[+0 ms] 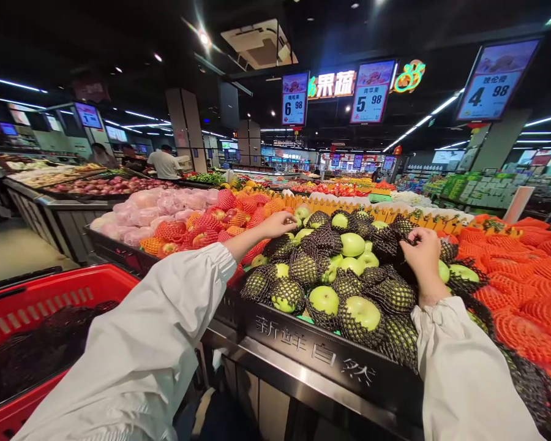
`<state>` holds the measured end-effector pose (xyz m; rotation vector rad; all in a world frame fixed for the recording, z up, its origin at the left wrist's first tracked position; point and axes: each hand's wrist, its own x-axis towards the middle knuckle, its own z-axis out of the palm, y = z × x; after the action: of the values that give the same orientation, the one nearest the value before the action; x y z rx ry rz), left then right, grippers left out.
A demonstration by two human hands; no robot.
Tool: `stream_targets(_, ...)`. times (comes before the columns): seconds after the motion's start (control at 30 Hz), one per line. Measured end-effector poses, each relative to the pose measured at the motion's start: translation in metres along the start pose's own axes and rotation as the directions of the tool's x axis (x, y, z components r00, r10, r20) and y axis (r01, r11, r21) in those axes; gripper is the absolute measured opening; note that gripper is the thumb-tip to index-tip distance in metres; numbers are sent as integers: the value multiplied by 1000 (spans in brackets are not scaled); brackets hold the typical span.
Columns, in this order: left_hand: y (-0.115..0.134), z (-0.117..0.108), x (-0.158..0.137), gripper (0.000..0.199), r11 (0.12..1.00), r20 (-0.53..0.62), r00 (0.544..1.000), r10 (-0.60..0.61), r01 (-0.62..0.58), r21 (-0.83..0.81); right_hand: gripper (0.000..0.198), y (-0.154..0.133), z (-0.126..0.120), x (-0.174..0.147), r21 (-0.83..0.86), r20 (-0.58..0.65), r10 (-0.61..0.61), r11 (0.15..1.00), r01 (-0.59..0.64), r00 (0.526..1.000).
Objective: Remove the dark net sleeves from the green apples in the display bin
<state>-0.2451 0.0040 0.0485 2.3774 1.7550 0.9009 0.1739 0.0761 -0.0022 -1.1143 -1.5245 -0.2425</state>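
Your black display bin, raised characters along its front, is the biggest thing before you; the red shopping basket sits to the bin's left, nearer you, with dark contents you can't make out. Your left hand is over the bin's far left part, fingers bunched beside the apples; you cannot tell whether they grip anything. Your right hand is over the bin's right side, thumb and forefinger drawn close together against dark netting, a pinch you can't confirm. The green apples fill the bin, likely firm, fairly weighty, slick-skinned and easily bruised; cup one around its netted sides, since the soft black foam nets should stretch if pinched alone.
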Motion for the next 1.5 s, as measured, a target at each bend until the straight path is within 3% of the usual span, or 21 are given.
stream_targets(0.1, 49, 19, 12, 30, 986, -92, 981, 168, -167, 26, 14, -5, 0, 0, 61, 52, 122, 990, -125, 991)
stream_targets(0.17, 87, 37, 21, 30, 958, 13, 969, 248, -247, 145, 22, -11, -1, -1, 67, 119, 202, 975, -211, 972)
stream_targets(0.2, 106, 48, 25, 30, 943, 84, 969, 232, -245, 223, 29, -14, -2, -2, 63, 147, 226, 969, -237, 963)
stream_targets(0.3, 156, 85, 34, 38, 926, 137, 990, 34, -83, 367, 45, -21, -5, -4, 51, 216, 203, 975, -218, 955)
stream_targets(0.43, 193, 133, 42, 43, 909, -30, 981, -192, 190, 370, 46, -23, -7, -5, 109, 240, 99, 986, -128, 966)
stream_targets(0.5, 197, 151, 44, 48, 895, -138, 945, -296, 324, 305, 41, -22, -7, -4, 125, 229, 83, 985, -114, 970)
stream_targets(0.57, 193, 163, 44, 53, 895, -201, 923, -328, 372, 245, 37, -22, -6, -4, 104, 227, 99, 987, -125, 969)
stream_targets(0.77, 176, 168, 47, 52, 901, -212, 932, -294, 344, 264, 33, -24, -3, -5, 60, 207, 96, 992, -111, 974)
stream_targets(1.1, 179, 166, 52, 49, 895, -224, 912, -342, 389, 217, 35, -25, -2, 3, 93, 186, 53, 993, -71, 981)
stream_targets(1.23, 178, 165, 55, 47, 869, -231, 915, -331, 391, 303, 27, -26, 0, 6, 148, 134, -23, 989, 3, 991)
stream_targets(1.37, 176, 161, 53, 40, 890, -263, 920, -292, 362, 278, 20, -31, 0, 6, 98, 136, 7, 995, -21, 991)
stream_targets(1.43, 176, 159, 52, 34, 910, -262, 927, -269, 334, 245, 19, -34, -3, 6, 43, 54, 13, 999, -15, 998)
stream_targets(1.5, 178, 156, 50, 44, 933, -265, 933, -242, 299, 200, 20, -38, -8, 5, -20, -115, -4, 1000, 2, 993)
